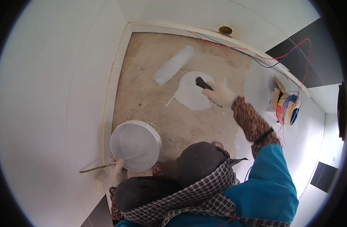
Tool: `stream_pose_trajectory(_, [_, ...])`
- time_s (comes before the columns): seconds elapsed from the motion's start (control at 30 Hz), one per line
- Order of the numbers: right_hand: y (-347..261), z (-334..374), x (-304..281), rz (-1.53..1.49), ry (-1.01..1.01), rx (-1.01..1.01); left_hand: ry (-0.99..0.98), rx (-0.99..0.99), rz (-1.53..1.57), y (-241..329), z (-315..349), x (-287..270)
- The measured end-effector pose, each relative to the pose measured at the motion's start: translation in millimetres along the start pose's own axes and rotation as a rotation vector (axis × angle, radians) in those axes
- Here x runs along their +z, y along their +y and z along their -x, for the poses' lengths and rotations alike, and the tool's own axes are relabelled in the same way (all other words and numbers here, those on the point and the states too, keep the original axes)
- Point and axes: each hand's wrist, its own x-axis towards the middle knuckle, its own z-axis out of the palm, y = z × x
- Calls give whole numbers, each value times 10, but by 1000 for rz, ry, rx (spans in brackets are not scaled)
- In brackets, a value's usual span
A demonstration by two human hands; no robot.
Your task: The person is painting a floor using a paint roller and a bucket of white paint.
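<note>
In a pale glove, my right hand (222, 94) closes round the black handle (202, 83) of a paint roller. Its white roller sleeve (175, 65), smeared by motion, lies on the bare floor (158, 102) ahead. Between sleeve and hand spreads a puddle of white liquid (192, 92). My gloved left hand (117, 170) grips the near left rim of a white bucket (156, 137), which is tilted toward me. Pale liquid coats its inside. A thin stick (94, 168) crosses the rim at my left fingers, one end inside the bucket; whether they also hold it I cannot tell.
White walls (79, 75) close in the floor at left and far side. Red and blue wires (273, 58) run along the far skirting to an open box and wire coils (288, 108) at right. Pale coating (258, 81) covers the right floor. My bent knees (200, 160) are close by.
</note>
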Motion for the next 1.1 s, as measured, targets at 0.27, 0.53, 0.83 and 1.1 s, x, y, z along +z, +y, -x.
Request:
stream_pose_trajectory(0.27, [406,-488,-566,527,-104,-226,99,-4,15,41,32,121])
stream_pose_trajectory(0.53, [1652,750,-1396,764,-34,157,184,79,-55,73,29,279])
stream_pose_trajectory(0.83, [2091,1527,-1773,747,28,248,342,52,-103,50,-13,334])
stream_pose_trajectory(1.1, [983,215,-763,866,-146,47,315,74,-75,45,-7,291])
